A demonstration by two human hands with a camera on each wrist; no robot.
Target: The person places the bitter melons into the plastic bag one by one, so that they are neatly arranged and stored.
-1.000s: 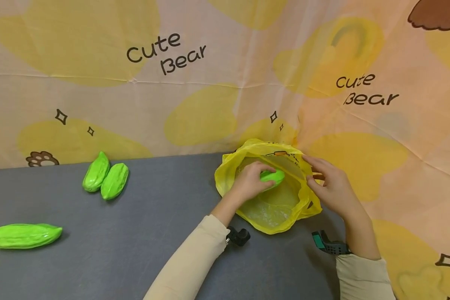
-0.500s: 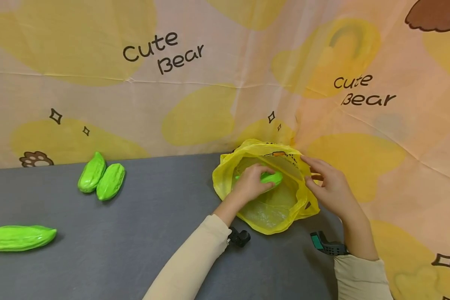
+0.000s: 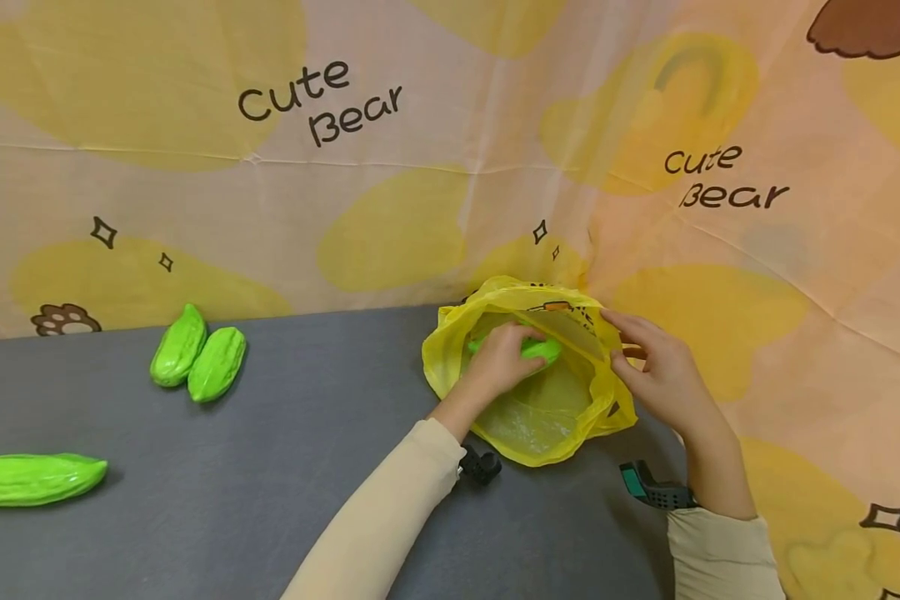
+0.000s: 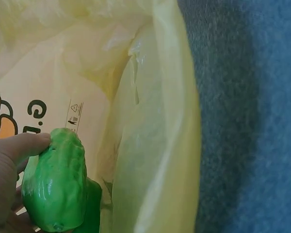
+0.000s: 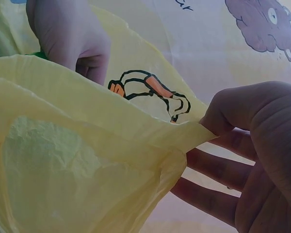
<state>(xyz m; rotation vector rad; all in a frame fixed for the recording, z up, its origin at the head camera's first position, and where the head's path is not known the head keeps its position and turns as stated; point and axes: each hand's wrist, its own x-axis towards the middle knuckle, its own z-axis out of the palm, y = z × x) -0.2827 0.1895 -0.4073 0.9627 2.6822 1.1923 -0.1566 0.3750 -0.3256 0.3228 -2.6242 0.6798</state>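
A yellow plastic bag point(image 3: 438, 354) stands with its mouth spread toward me. Inside it my left hand point(image 3: 497, 360) grips a glossy green bitter melon point(image 4: 60, 184), thumb across its top and fingers behind it. More green point(image 4: 92, 206) shows beneath that melon in the left wrist view, most of it hidden. With thumb and forefinger my right hand point(image 3: 663, 377) pinches the bag's right rim; in the right wrist view its other fingers point(image 5: 208, 201) lie behind the plastic.
On the grey table point(image 3: 307, 442), two more green bitter melons point(image 3: 180, 348) lie side by side at the back left. Another melon point(image 3: 33, 480) lies nearer, cut by the frame's left edge. A printed cloth point(image 3: 420, 108) hangs behind and to the right.
The melon and left hand have sunk slightly deeper into the bag. My right hand keeps its hold on the rim. The whole head view has shifted a little.
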